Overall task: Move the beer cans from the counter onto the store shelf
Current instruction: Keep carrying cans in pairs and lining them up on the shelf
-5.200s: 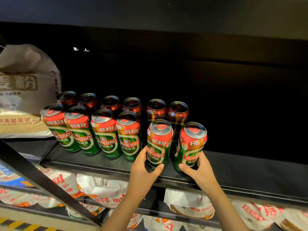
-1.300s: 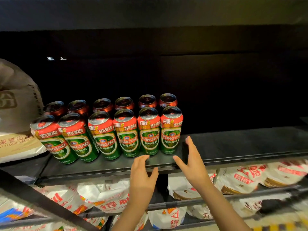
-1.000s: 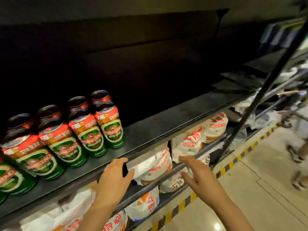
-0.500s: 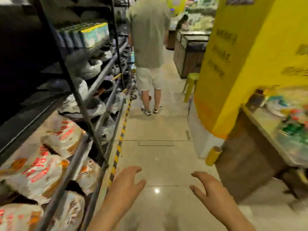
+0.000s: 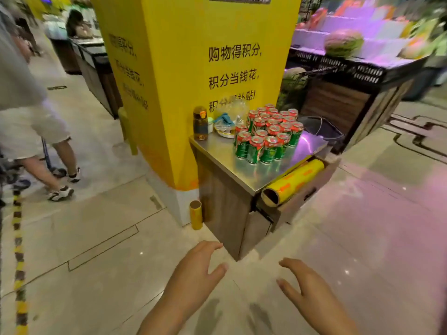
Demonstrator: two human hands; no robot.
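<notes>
Both hands (image 5: 193,274) (image 5: 307,288) (each grip released) now face the counter (image 5: 244,172) of beer cans (image 5: 266,134), shelf gone.

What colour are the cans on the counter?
Beer cans: green bodies, red upper bands, in the head view.

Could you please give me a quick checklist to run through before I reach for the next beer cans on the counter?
1. Left hand free: ok, fingers spread, holding nothing.
2. Right hand free: ok, open and empty.
3. Beer cans ready: ok, upright in a tight cluster on the counter.
4. Near-row cans clear for a grip: ok, bare steel in front of them.
5. Path clear: ok, only open floor ahead; a person stands off to the left.
6. Snags nearby: not ok, a yellow film roll lies in the open drawer at the counter edge.
</notes>
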